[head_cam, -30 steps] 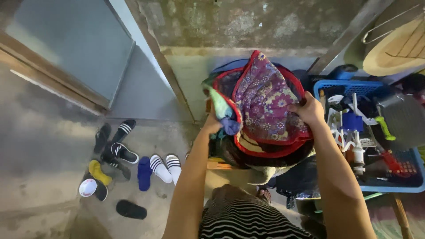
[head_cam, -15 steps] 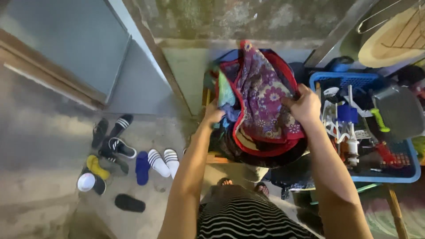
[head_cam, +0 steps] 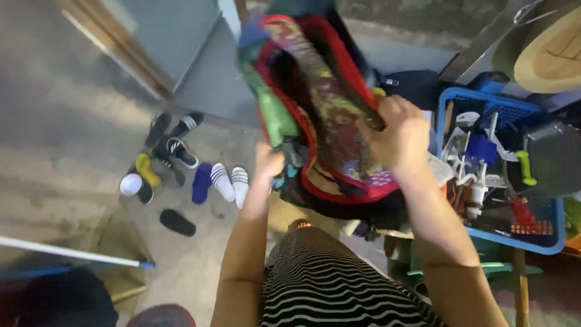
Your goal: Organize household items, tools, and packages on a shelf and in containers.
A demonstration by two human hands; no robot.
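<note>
Concrete floor (head_cam: 72, 151), footwear scattered at 9 o'clock | one red-trimmed patterned bundle (head_cam: 327, 115), long axis 11-to-5 | left hand (head_cam: 268, 162) and right hand (head_cam: 399, 136) both clenched on it

Shoes lie scattered on the concrete floor (head_cam: 72, 157): two white striped slides (head_cam: 230, 181), a blue sandal (head_cam: 201, 183), a black one (head_cam: 177, 222), a yellow one (head_cam: 146, 170), a white cap-like thing (head_cam: 129, 184) and dark striped sneakers (head_cam: 175, 142). A blue crate (head_cam: 548, 233) at the right holds kitchen tools, a green-handled one (head_cam: 524, 168) among them. A white pole (head_cam: 72, 254) slants across the lower left. A wooden board (head_cam: 554, 54) shows at the top right.
</note>
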